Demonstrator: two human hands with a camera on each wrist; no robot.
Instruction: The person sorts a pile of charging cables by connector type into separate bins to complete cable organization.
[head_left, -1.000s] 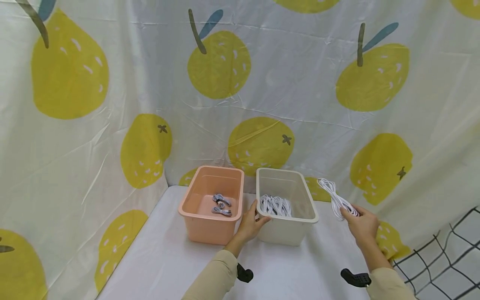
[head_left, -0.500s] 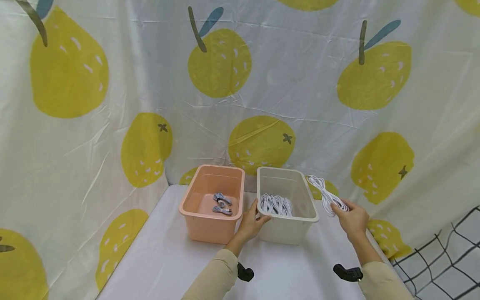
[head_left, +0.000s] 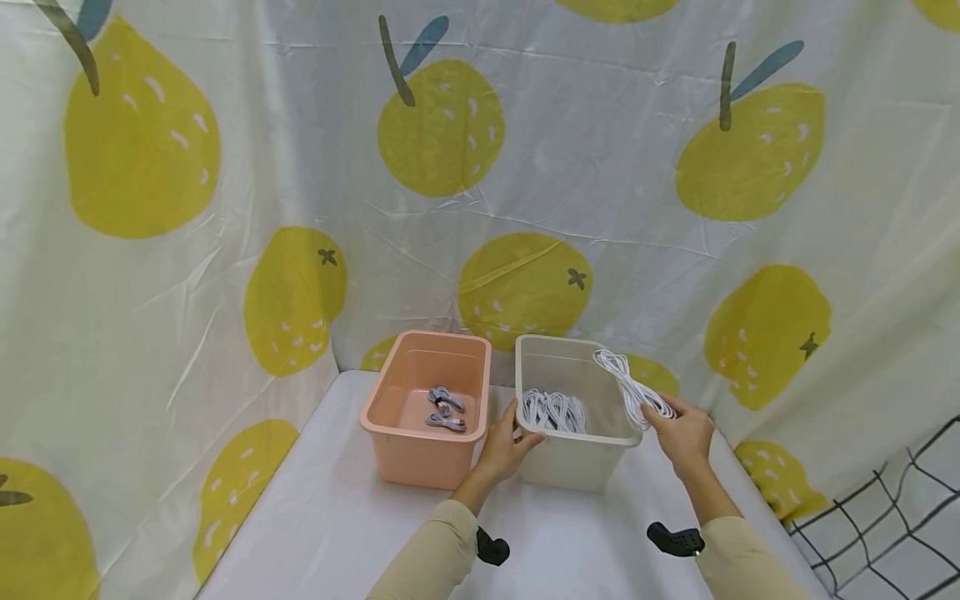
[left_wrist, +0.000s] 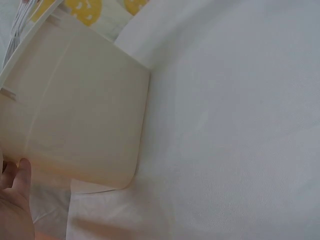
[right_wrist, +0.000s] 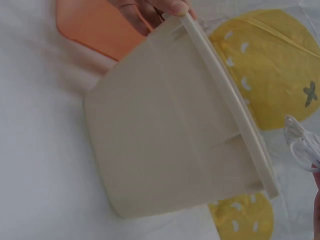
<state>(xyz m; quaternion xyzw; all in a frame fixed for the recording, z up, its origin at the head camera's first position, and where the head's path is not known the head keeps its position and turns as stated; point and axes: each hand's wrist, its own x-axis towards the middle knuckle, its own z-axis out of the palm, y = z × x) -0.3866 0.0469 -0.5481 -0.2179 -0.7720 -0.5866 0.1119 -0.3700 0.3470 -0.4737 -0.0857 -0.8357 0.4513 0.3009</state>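
A bundle of white cable (head_left: 633, 390) is gripped in my right hand (head_left: 684, 433), its loops reaching over the right rim of the cream bin (head_left: 558, 462). My left hand (head_left: 501, 450) holds that bin's near left corner, thumb on the front; part of the left hand (left_wrist: 15, 200) shows beside the bin wall in the left wrist view. Inside the cream bin lie several coiled white cables (head_left: 553, 412). To its left stands an orange bin (head_left: 420, 460) with a few small grey cables (head_left: 446, 422) on its floor. In the right wrist view the cable bundle (right_wrist: 304, 142) shows at the right edge.
Both bins stand side by side on a white-covered table (head_left: 555, 542). A white curtain with yellow fruit (head_left: 442, 125) hangs behind and to the left. A black wire grid (head_left: 885, 508) stands at the lower right.
My right hand has moved left with the white cable bundle, from beside the cream bin to over its right rim. The left hand stays at the bin's corner.
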